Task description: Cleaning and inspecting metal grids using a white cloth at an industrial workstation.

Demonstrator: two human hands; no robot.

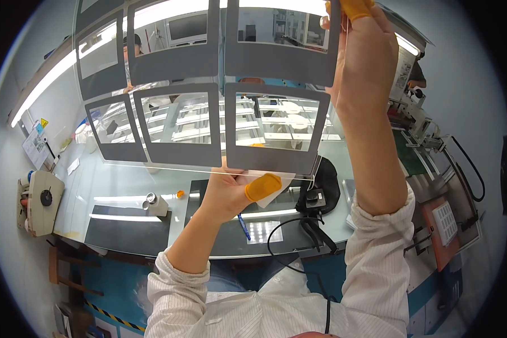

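I hold up a large clear sheet with several grey rectangular frames on it, tilted above the table. My right hand grips its right edge near the top, with orange finger cots on the fingers. At the lower edge is my left hand, an orange finger cot on its thumb. A white cloth or paper lies between that thumb and the sheet; the other left fingers are mostly hidden behind the sheet.
On the table lie dark mats, a blue pen, a metal-topped bottle and a loose orange finger cot. A black bag and cable sit right of my left hand. A beige device stands left; machinery stands right.
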